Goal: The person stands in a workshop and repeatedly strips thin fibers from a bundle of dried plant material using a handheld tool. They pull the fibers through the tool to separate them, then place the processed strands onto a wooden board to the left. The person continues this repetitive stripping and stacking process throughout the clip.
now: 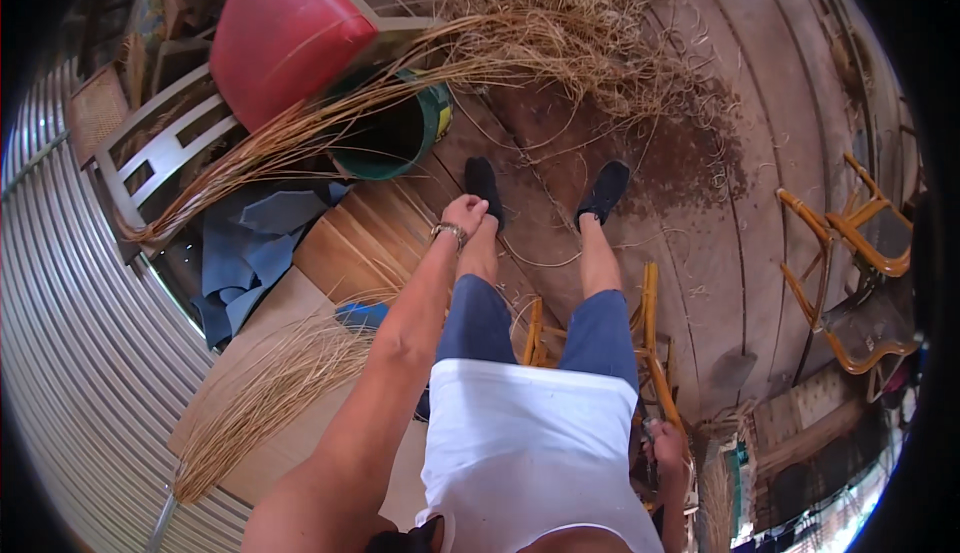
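Two bundles of pale cane strands (270,393) lie at the left. Left hand (466,215) reaches forward past the knee, fingers curled shut, seemingly pinching a thin strand; it is best drawn slowly so it does not kink. Right hand (668,450) grips the rattan frame (650,353) low beside the hip, fingers wrapped around it.
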`<state>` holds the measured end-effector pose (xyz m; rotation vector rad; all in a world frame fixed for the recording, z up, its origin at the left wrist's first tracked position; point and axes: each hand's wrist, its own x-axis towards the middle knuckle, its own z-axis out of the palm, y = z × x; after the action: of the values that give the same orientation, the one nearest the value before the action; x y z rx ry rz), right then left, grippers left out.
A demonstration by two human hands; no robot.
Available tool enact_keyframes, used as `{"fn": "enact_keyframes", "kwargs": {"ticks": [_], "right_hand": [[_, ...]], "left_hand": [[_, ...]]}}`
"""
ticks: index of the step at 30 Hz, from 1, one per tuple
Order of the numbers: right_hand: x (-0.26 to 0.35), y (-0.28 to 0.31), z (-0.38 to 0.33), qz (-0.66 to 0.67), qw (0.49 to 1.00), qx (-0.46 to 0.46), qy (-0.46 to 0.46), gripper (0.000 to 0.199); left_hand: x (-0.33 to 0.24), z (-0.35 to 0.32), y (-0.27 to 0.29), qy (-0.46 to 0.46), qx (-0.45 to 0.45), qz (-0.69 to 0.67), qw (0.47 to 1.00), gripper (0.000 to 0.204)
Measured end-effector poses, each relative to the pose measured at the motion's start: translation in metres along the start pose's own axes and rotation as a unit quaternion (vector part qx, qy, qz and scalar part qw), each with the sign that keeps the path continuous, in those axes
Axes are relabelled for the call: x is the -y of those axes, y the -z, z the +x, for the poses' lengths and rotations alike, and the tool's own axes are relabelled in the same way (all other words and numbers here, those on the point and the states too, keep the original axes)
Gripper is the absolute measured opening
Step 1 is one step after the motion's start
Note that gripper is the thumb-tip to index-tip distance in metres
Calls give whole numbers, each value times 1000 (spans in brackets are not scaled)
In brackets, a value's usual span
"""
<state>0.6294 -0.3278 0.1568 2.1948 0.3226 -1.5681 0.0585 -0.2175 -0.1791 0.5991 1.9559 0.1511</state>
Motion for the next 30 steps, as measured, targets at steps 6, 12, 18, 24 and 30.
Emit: {"fn": "enact_keyframes", "kwargs": {"ticks": [6, 12, 18, 24, 30], "right_hand": [[-10, -64, -6, 50, 998, 14, -30, 21], [-47, -99, 20, 190, 982, -13, -13, 23], [5, -117, 20, 214, 972, -33, -91, 19], [3, -130, 36, 246, 961, -47, -117, 16], [-7, -133, 38, 293, 953, -42, -70, 13]], "left_hand": [[-38, 72, -36, -85, 53, 180, 979, 23], [-30, 151, -99, -191, 7, 311, 931, 15], [3, 222, -152, -241, -81, 423, 870, 20], [18, 257, -166, -266, -49, 469, 840, 14], [-11, 254, -136, -244, 59, 453, 855, 12]]}}
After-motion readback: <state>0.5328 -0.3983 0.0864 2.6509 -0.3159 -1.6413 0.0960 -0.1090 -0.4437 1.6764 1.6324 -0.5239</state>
